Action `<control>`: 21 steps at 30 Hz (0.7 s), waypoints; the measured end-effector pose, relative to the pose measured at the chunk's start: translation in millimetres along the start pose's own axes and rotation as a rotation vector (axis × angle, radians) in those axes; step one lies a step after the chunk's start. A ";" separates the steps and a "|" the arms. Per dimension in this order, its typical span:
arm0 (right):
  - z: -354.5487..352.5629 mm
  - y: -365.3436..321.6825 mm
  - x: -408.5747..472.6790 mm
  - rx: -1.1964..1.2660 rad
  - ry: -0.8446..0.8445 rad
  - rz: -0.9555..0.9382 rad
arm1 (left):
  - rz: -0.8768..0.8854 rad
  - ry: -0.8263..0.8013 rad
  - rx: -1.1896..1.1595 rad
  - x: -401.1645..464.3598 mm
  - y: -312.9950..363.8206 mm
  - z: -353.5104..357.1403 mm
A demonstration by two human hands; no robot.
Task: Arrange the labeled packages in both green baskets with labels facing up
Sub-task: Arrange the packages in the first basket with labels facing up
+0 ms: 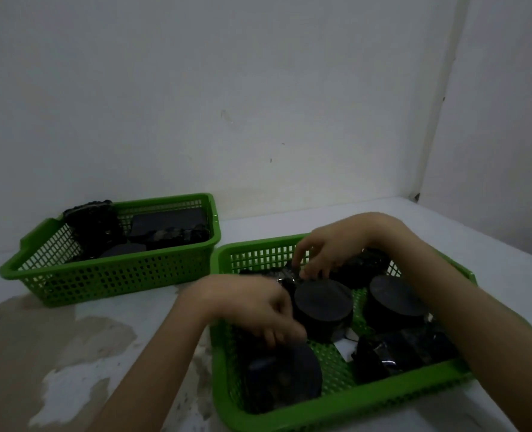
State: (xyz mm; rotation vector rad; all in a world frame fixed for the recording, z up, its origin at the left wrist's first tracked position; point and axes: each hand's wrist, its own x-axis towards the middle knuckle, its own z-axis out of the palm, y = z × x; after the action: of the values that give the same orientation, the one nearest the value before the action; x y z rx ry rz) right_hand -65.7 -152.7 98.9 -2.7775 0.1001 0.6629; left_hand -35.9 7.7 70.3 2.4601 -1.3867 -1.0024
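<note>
Both my hands are inside the near basket [345,400]. Right hand [330,254] comes in from the far side, fingers curled down, tips pinching the far edge of a crumpled dark package [285,275] just behind the round black package [322,307]. Left hand [252,304] is motion-blurred; its fingers bend down just left of that round package and above another round package [285,378] at the near left corner. I cannot tell whether the left fingers grip anything or only touch.

Dim light, so no label is readable on any package. A second round one [394,299] sits to the right, partly behind my right forearm. Flat shiny dark packages [405,347] lie in the near right corner, with a white patch [345,349] showing on the basket floor beside them. The basket's near right rim is cut off by my arm.

The far basket [112,272] stands well apart to the left on the white table [152,310], holding a flat dark package [169,226], a crumpled one [91,226] leaning on the back wall, and more too dark to separate.
</note>
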 end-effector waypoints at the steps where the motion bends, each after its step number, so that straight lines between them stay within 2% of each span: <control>1: 0.7 1.4 8.2 -0.028 0.043 0.018 | -0.029 0.170 0.054 9.6 -7.2 -4.2; 3: 1.9 5.6 24.2 -0.140 0.159 0.062 | -0.144 0.413 0.149 30.9 -22.7 -10.6; 4: 3.5 8.1 32.3 -0.194 0.205 0.088 | -0.211 0.435 0.193 40.3 -29.5 -12.1; 7: 12.0 18.5 57.5 -0.256 0.211 0.138 | -0.356 0.272 0.234 58.6 -39.6 -11.3; 9: 17.8 23.9 70.3 -0.236 0.221 0.120 | -0.376 0.241 0.208 64.1 -42.9 -12.3; 15: 30.2 23.2 91.5 -0.275 0.369 0.037 | -0.409 0.280 0.154 72.3 -47.9 -24.8; 19: 26.6 25.5 90.9 -0.262 0.378 0.025 | -0.365 0.410 0.128 74.5 -54.4 -30.0; 21: 30.7 23.8 90.0 -0.346 0.461 0.055 | -0.337 0.508 0.142 75.9 -57.4 -29.7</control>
State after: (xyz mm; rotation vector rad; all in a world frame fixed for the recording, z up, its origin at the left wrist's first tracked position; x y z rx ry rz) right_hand -1.8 -166.8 25.9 -3.2216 0.1695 0.0361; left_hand 49.5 -26.6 32.2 2.8376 -0.9271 -0.2776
